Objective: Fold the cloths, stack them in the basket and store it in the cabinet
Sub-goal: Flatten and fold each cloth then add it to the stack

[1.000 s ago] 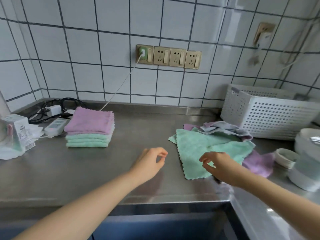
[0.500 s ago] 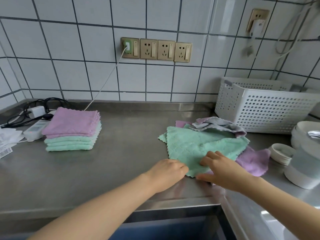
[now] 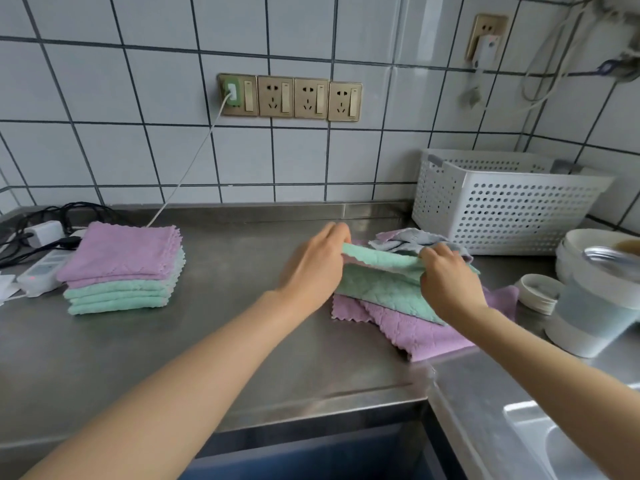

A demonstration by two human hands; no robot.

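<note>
Single head view, angled down, close over steel counter [image 3: 207, 341]

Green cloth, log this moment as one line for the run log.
phase: folding | green cloth: edge lifted | left hand: pinching cloth | right hand: pinching cloth | folded stack: on counter | basket: contents unseen

Kitchen corner with a tiled wall.
White square tiles [image 3: 145, 81] with dark grout, a stainless steel desk [image 3: 214, 323], four wall sockets [image 3: 290, 97], stacked bowls [image 3: 585, 268] and a sink rim [image 3: 540, 420] at right.
</note>
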